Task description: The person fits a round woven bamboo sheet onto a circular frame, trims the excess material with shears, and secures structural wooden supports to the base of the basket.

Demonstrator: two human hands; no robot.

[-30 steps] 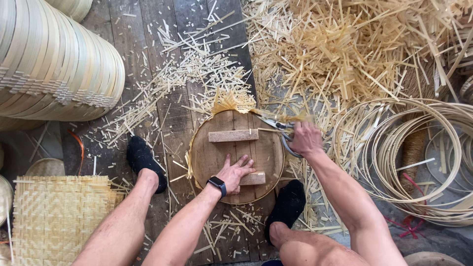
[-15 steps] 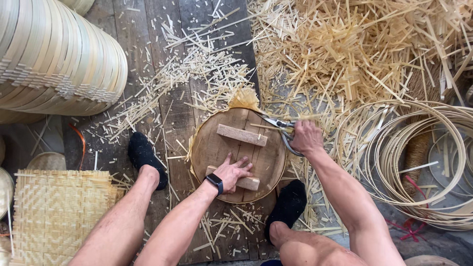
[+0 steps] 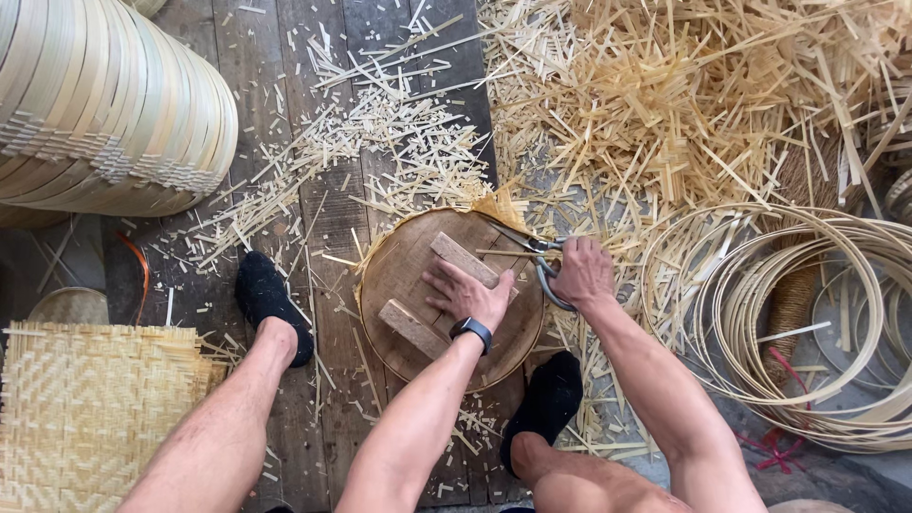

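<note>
Basket bottom (image 3: pixel 418 275), a round woven bamboo disc with two wooden blocks lying on it, rests on the plank floor (image 3: pixel 275 218) between your two black shoes. Your left hand (image 3: pixel 467 293) lies flat on it, fingers (image 3: pixel 439 280) spread apart and pressing down across the upper wooden block (image 3: pixel 454 255); the lower wooden block (image 3: pixel 410 328) sits just below your palm. Your right hand (image 3: pixel 581 271) is closed around the handles of the scissors (image 3: pixel 537 261), whose blades reach leftward from your fingertips over the rim toward a thin bamboo strip (image 3: pixel 503 253) at the disc's edge. Whether the blades are parted or closed on the strip is too small to tell.

The disc looks light and stiff across its face, yet springy and somewhat brittle at the fringe where loose strip ends stick out beyond your left fingertips. Judged from that, it would slide or tip easily, so a flat palm on the blocks seems the sound hold, rather than a pinch at the frayed rim, which could splinter. The strip ends look sharp.

Beyond your right knuckles lie coiled bamboo hoops (image 3: pixel 807 323); past the scissor tips spreads a heap of offcuts (image 3: pixel 684 104). Well left of your left hand are a woven mat (image 3: pixel 85 408) and stacked baskets (image 3: pixel 95 104).
</note>
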